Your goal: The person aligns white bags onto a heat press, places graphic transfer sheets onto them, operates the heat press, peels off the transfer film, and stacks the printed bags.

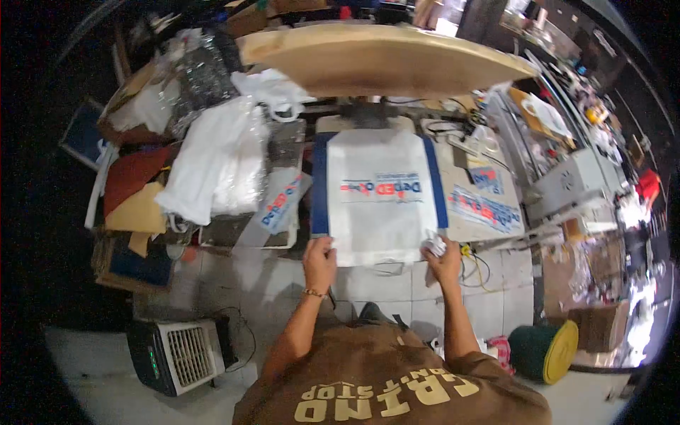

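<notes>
A white fabric bag [379,227] lies flat over a board with dark blue side edges [320,188], straight ahead of me. Blue and red lettering [382,188], reading roughly "DepED", is printed across its middle. At the bag's near left corner, my left hand [320,265] has its fingers closed on the edge. My right hand [443,262] is at the near right corner, closed around a crumpled white wad [435,246]; whether this is part of the bag or a separate piece I cannot tell. A thin loop hangs below the bag's near edge.
Plain white bags [212,163] are piled on the left. Printed sheets [283,202] lie left of the board, with more printed pieces [485,205] on the right. Beyond the bag hangs a large tan padded panel [389,60]. An air cooler [180,354] and a green bin [538,350] stand on the floor.
</notes>
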Motion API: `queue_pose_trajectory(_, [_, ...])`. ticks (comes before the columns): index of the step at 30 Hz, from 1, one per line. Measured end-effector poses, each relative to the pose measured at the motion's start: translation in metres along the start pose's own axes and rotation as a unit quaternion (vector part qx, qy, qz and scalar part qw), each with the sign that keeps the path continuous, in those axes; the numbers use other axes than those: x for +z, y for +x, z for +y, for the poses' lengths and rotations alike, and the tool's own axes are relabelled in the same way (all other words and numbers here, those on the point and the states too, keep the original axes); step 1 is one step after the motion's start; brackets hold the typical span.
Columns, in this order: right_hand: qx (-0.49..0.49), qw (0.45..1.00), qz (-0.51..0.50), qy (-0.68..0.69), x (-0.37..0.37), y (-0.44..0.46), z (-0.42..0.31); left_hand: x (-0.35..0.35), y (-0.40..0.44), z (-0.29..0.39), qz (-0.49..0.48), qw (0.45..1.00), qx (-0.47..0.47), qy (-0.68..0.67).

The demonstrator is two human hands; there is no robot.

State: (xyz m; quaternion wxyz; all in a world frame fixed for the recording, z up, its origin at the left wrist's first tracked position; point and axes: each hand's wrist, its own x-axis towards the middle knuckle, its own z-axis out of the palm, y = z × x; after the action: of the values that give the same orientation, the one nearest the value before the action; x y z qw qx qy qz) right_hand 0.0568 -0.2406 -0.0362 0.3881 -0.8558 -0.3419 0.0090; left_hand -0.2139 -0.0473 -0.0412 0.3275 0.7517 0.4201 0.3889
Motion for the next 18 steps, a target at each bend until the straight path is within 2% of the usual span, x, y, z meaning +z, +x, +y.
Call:
queue_pose_trajectory(2, [-0.029,0.998,0.027,-0.041,0.013,0.001,0.019,-0.002,0.005,-0.008,-0.011,0.999,0.031,-0.001])
queue_pose_trajectory(3, [-0.011,1.000,0.012,-0.018,0.005,0.000,0.008,-0.002,0.007,-0.012,-0.018,0.999,0.029,-0.008])
queue_pose_trajectory(4, [-0.033,0.999,0.013,-0.023,0.009,0.001,0.019,-0.002,0.008,-0.015,-0.024,0.999,0.025,-0.014])
queue_pose_trajectory(5, [-0.036,0.998,0.008,-0.047,0.006,0.000,0.020,-0.004,0.009,-0.014,-0.045,0.999,0.003,-0.011])
queue_pose_trajectory(6, [0.021,0.998,-0.026,-0.048,-0.003,0.002,0.002,-0.017,0.014,0.000,-0.098,0.991,-0.053,-0.079])
queue_pose_trajectory(8, [0.025,0.992,-0.046,-0.112,-0.009,0.005,-0.011,-0.027,0.024,-0.024,-0.137,0.988,0.037,-0.057])
queue_pose_trajectory(10, [-0.003,0.990,-0.012,-0.143,-0.006,0.009,-0.001,-0.051,0.038,-0.041,-0.150,0.985,0.071,-0.049])
queue_pose_trajectory(11, [-0.034,0.990,-0.009,-0.135,-0.010,0.010,-0.005,-0.072,0.045,-0.048,-0.129,0.989,0.055,-0.040])
queue_pose_trajectory(12, [0.010,0.987,0.007,-0.161,-0.005,0.018,-0.003,-0.096,0.055,-0.052,-0.131,0.990,0.037,-0.044])
queue_pose_trajectory(13, [-0.053,0.978,0.064,-0.192,0.003,0.021,0.013,-0.117,0.066,-0.060,-0.136,0.989,0.021,-0.050])
queue_pose_trajectory(14, [0.004,0.999,-0.001,-0.035,0.001,0.027,-0.010,-0.136,0.076,-0.077,-0.121,0.991,0.010,-0.047])
queue_pose_trajectory(16, [-0.011,0.998,-0.006,0.063,0.021,0.032,-0.052,-0.181,0.088,-0.124,-0.126,0.979,-0.148,-0.056])
queue_pose_trajectory(18, [-0.005,0.997,-0.052,0.060,0.041,0.031,-0.085,-0.236,0.088,-0.190,-0.098,0.977,-0.185,-0.046])
